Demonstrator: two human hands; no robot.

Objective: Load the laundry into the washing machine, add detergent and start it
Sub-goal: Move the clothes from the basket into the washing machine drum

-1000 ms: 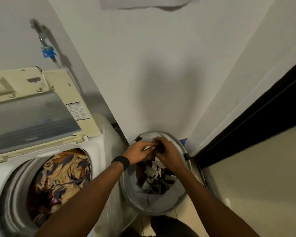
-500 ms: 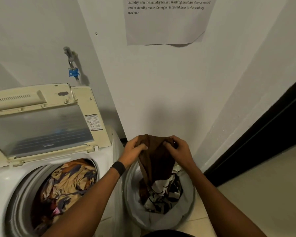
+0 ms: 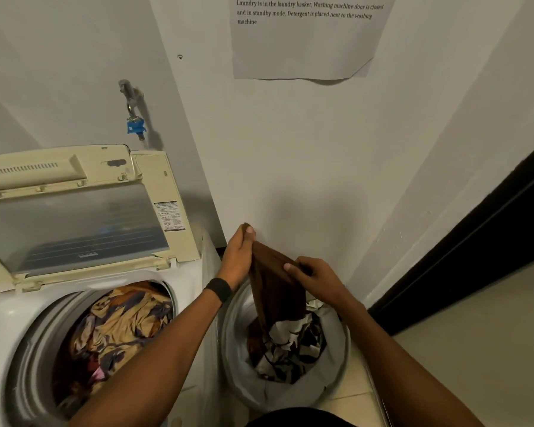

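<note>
Holding: a person's left hand [image 3: 238, 257] and right hand [image 3: 315, 278] keep a brown garment [image 3: 275, 291] raised above the laundry basket [image 3: 336, 349].
Left hand: thumb and curled fingers pinch the garment's top edge. It is the higher of the two hands, and a black wristband [image 3: 219, 289] sits on its wrist.
Right hand: fingers are curled tight around a fold of the cloth, lower down and just right of the left hand.
Brown garment: it hangs in a narrow drape from both hands, over the far left part of the basket. Its lower end reaches the patterned laundry [image 3: 290, 349] inside.
Laundry basket: round and grey, it stands on the floor [image 3: 475, 349] just right of the washing machine [image 3: 195, 272], close to the far wall. It holds a heap of black, white and brown cloth.
Washing machine: a white top-loader at left, with its cream lid [image 3: 74, 223] tilted up toward the far wall. The open drum holds tan and dark-blue clothes [image 3: 117, 328].
Far wall: a tap [image 3: 133, 112] with a blue fitting sits above the machine. A printed notice [image 3: 302, 41] hangs at top and begins "Laundry is in the laundry basket".
Right side: a dark doorway [image 3: 490, 241] meets the pale floor.
</note>
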